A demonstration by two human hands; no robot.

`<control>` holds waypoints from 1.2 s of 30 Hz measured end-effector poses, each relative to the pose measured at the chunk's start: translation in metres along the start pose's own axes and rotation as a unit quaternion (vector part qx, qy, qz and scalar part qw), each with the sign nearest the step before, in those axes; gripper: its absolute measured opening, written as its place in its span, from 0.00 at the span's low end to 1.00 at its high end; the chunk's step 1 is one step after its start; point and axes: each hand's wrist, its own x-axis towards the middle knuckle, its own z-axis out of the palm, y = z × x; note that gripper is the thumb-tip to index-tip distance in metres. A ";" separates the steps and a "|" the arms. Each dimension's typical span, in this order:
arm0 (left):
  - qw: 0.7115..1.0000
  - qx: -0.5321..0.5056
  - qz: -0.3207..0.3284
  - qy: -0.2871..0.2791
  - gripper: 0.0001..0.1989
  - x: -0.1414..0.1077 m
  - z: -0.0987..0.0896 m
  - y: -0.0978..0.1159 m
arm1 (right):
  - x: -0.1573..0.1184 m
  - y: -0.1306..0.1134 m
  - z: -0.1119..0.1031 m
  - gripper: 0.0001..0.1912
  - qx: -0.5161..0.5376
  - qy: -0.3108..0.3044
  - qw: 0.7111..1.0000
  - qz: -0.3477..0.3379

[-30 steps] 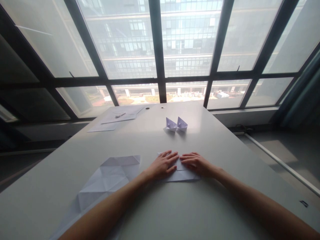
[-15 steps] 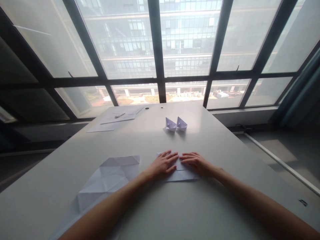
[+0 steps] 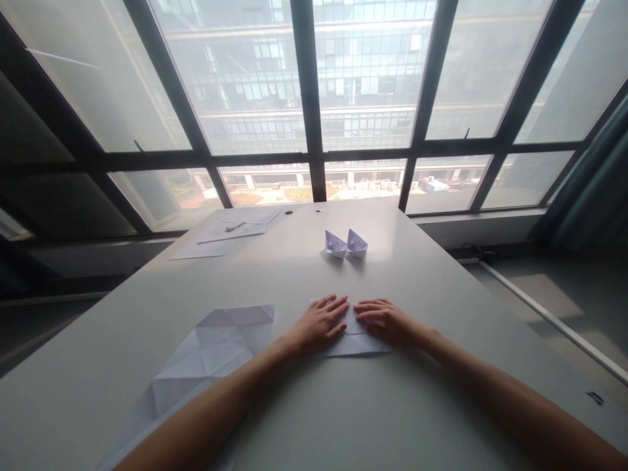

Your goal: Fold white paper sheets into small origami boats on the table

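Note:
A folded white sheet of paper (image 3: 357, 344) lies flat on the table in front of me, its sides partly covered by my hands. My left hand (image 3: 321, 322) rests on its left part, palm down with fingers stretched out. On the right part lies my right hand (image 3: 385, 320), fingers extended and pressing flat on the paper. Between the two sets of fingertips a strip of the folded layer shows. Beyond the hands stand two small folded paper shapes (image 3: 335, 244), side by side, with pointed tips.
To the left, a creased, unfolded sheet (image 3: 210, 350) lies partly under my left forearm. Several flat sheets (image 3: 210, 248) with a small white-and-grey object (image 3: 235, 226) on top lie at the far left of the white table (image 3: 275, 275). Large windows stand behind it.
The fingertips of both hands have shifted very slightly outward, away from each other, on the paper. Everything else stays in place.

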 end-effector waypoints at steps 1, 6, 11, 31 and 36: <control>1.000 0.001 -0.002 0.008 0.26 0.000 0.000 0.000 | 0.000 0.000 0.000 0.14 0.000 0.000 1.000 0.001; 0.995 -0.013 -0.018 0.101 0.19 0.002 -0.002 -0.001 | 0.001 -0.001 -0.001 0.14 -0.005 0.002 1.000 0.003; 0.982 -0.001 -0.101 0.159 0.18 0.002 0.002 -0.007 | -0.001 0.006 -0.005 0.14 -0.021 0.014 0.999 0.020; 0.963 -0.140 -0.049 0.224 0.26 0.000 -0.006 0.001 | -0.005 0.022 -0.003 0.14 -0.033 0.039 0.999 0.015; 0.983 -0.139 0.047 0.109 0.13 0.001 -0.011 0.009 | -0.005 0.024 -0.001 0.14 -0.033 0.039 0.999 0.016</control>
